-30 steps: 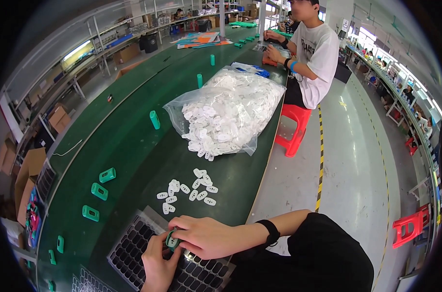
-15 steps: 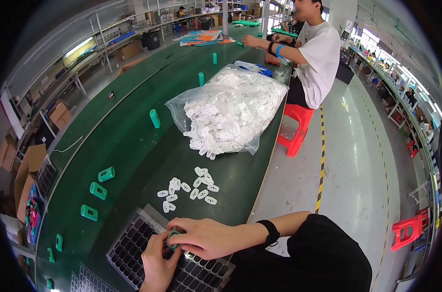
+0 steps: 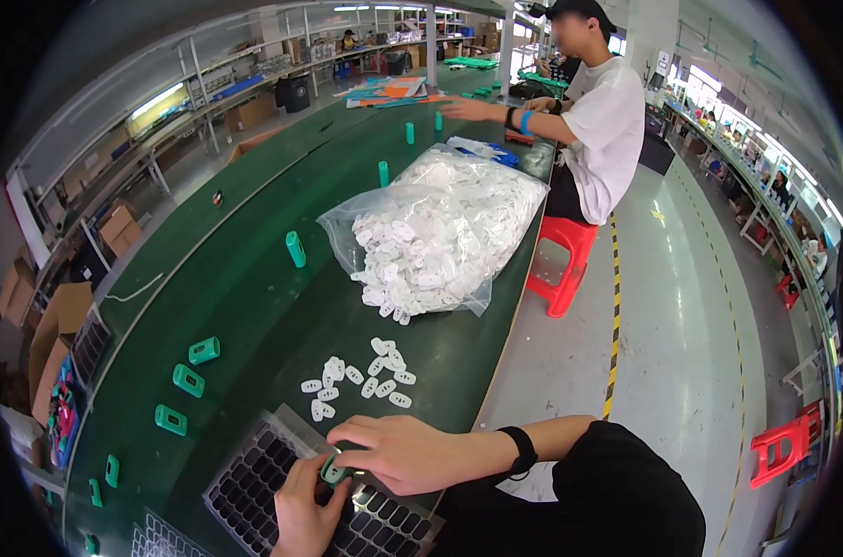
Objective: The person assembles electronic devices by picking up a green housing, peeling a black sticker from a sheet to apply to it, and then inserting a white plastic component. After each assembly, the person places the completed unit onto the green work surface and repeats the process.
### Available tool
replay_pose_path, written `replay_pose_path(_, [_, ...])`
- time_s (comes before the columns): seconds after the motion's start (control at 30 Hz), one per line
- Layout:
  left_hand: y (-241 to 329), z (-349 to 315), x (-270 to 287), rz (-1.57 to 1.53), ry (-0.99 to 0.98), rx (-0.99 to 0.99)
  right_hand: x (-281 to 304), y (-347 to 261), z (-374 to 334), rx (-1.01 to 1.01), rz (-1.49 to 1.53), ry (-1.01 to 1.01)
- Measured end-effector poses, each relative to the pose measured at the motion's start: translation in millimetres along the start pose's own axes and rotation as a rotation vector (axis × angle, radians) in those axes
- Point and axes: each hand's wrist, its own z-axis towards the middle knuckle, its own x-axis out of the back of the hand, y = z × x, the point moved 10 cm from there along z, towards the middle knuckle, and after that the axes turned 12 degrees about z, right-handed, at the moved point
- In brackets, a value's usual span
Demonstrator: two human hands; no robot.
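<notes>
My left hand (image 3: 301, 511) grips a small green plastic casing (image 3: 329, 474) between thumb and fingers. A pale insert shows in the casing's face. My right hand (image 3: 410, 455), with a black band at the wrist, reaches across from the right, its fingers curled onto the casing's upper side. Whether a small part sits under those fingers is hidden. Below both hands lies a clear sheet (image 3: 247, 472) with rows of black rounded rectangular pieces. Just beyond them several loose white oval plates (image 3: 369, 387) with small holes are scattered on the green table (image 3: 254, 371).
A large clear bag (image 3: 458, 213) full of white plates lies farther along the table. Several green casings (image 3: 188, 381) stand or lie at the left. A co-worker in a white shirt (image 3: 607, 125) sits on a red stool (image 3: 565, 265), one arm (image 3: 477, 111) over the table.
The casing has turned in my fingers so that its face shows more. My right fingers have shifted slightly on it. Across the table, the co-worker's arm has reached to an upright green casing.
</notes>
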Motion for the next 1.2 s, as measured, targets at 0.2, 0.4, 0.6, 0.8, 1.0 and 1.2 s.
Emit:
replay_pose_path(0.2, [5.7,-1.8,8.9,0.025,0.068,-0.103,8.3,-14.7,8.4,0.102,-0.058,0.007])
replay_pose_path(0.4, [1.7,-13.6,34.7,-0.025,0.083,-0.035,3.7,-30.0,29.1,0.174,0.04,-0.067])
replay_pose_path(0.6, [-17.0,-30.4,40.0,-0.037,0.092,0.083,-19.5,-36.5,39.7,0.203,0.027,-0.11])
replay_pose_path(0.8, [-29.0,-33.0,33.2,-0.099,0.066,0.147,-33.4,-39.5,42.8,0.232,-0.229,-0.104])
replay_pose_path(1.0, [-37.9,-32.6,42.1,-0.025,0.081,0.139,-5.0,-26.1,50.9,0.121,0.186,-0.077])
replay_pose_path(1.2, [-139.3,-29.5,149.1,0.03,0.36,0.381,-18.4,20.9,4.9,-0.232,0.079,-0.132])
